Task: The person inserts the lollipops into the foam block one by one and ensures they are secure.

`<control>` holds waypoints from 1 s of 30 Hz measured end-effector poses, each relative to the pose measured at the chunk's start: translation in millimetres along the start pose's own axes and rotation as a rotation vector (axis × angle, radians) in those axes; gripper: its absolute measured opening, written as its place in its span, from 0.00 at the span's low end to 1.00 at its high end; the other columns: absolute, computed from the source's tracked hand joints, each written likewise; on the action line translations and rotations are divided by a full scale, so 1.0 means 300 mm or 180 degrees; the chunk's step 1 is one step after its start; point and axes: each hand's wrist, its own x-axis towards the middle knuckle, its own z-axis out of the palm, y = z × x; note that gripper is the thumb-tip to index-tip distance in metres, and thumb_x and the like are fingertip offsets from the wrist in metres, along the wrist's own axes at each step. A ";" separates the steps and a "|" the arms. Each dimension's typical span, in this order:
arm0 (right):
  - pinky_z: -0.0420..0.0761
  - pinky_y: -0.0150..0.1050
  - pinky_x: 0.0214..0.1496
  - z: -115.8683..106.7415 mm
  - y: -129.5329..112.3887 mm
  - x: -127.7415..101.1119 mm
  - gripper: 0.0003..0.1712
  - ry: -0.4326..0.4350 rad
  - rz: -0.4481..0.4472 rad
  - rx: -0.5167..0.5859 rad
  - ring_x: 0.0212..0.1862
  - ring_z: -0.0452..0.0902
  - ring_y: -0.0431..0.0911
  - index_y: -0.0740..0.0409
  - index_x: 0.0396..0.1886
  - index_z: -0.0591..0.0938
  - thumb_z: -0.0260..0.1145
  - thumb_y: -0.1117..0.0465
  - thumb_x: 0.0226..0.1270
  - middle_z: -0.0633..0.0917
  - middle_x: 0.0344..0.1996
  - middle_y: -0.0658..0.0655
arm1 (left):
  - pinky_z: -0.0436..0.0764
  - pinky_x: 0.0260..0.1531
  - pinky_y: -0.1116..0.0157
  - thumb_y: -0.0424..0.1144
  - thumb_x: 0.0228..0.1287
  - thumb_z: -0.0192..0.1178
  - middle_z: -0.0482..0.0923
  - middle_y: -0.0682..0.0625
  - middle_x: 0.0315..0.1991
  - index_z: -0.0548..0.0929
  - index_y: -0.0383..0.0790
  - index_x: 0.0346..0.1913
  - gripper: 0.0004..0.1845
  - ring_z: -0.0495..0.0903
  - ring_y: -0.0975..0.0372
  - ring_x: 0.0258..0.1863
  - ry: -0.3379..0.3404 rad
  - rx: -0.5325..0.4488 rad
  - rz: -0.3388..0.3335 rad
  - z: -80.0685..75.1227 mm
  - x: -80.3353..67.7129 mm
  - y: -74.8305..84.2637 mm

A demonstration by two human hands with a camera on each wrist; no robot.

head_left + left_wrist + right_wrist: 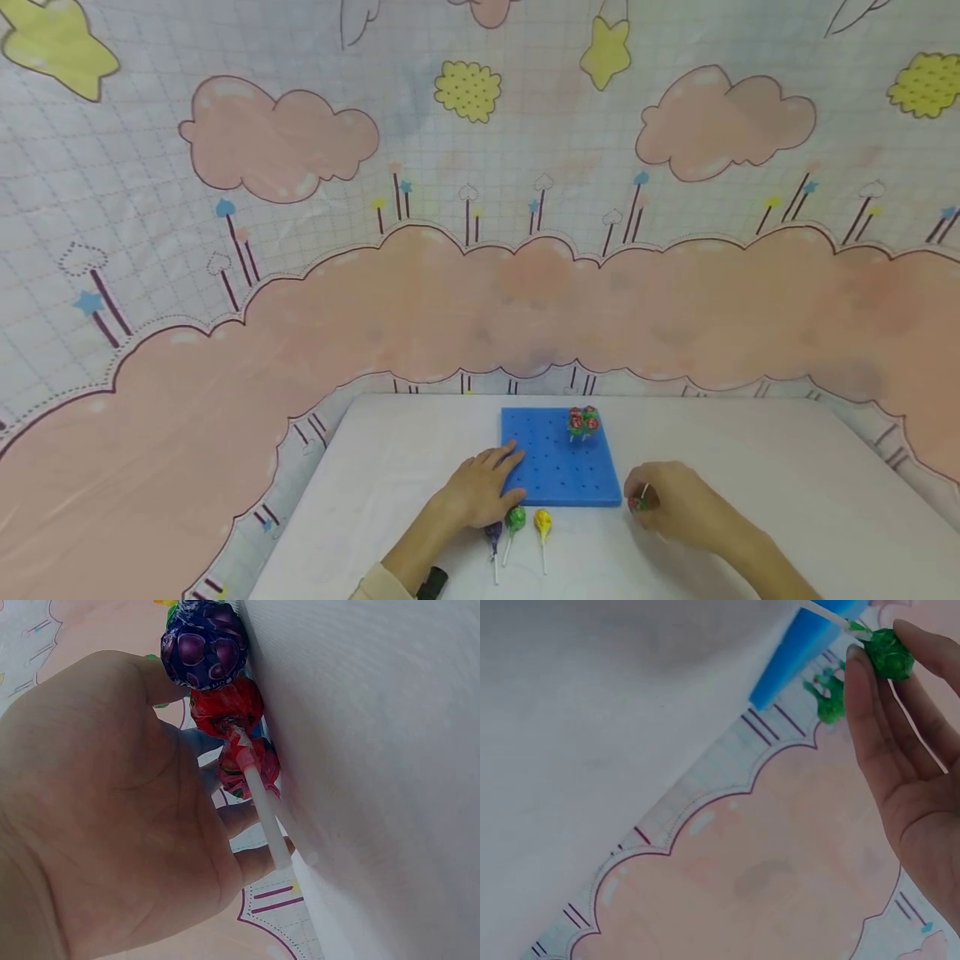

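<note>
my right hand point(675, 504) pinches a green lollipop point(638, 502) just off the blue peg board's point(558, 458) front right corner, stick pointing up. my left hand point(483, 487) rests relaxed on the board's front left edge.

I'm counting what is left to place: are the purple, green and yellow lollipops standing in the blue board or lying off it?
Lying off it. The purple lollipop, green lollipop and yellow lollipop lie flat on the table, in front of the blue board.
</note>
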 end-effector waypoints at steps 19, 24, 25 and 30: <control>0.81 0.31 0.30 -0.041 -0.063 0.090 0.11 0.0486 -0.0024 -0.0148 0.30 0.77 0.36 0.52 0.38 0.88 0.81 0.65 0.58 0.82 0.27 0.40 | 0.67 0.73 0.43 0.59 0.80 0.50 0.57 0.46 0.83 0.63 0.45 0.82 0.36 0.62 0.46 0.78 0.0063 0.0008 0.0043 -0.006 0.001 0.002; 0.82 0.31 0.33 -0.044 -0.073 0.125 0.12 0.0639 -0.0002 -0.0150 0.32 0.77 0.39 0.52 0.40 0.87 0.81 0.64 0.59 0.83 0.30 0.41 | 0.66 0.74 0.43 0.59 0.80 0.50 0.55 0.46 0.83 0.62 0.46 0.82 0.36 0.61 0.46 0.79 0.0047 -0.0003 0.0032 -0.006 0.002 0.005; 0.82 0.31 0.33 -0.044 -0.075 0.131 0.12 0.0669 0.0002 -0.0125 0.32 0.78 0.39 0.52 0.41 0.87 0.81 0.65 0.59 0.83 0.30 0.42 | 0.66 0.74 0.43 0.59 0.80 0.50 0.55 0.46 0.83 0.62 0.46 0.82 0.36 0.61 0.46 0.79 0.0035 -0.0015 0.0021 -0.007 0.003 0.006; 0.84 0.30 0.36 -0.043 -0.073 0.152 0.13 0.0800 -0.0091 -0.0068 0.35 0.81 0.39 0.54 0.41 0.86 0.81 0.66 0.58 0.85 0.33 0.44 | 0.65 0.75 0.44 0.59 0.80 0.51 0.55 0.46 0.83 0.62 0.46 0.82 0.36 0.61 0.47 0.79 -0.0002 -0.0044 -0.0003 -0.004 0.010 0.011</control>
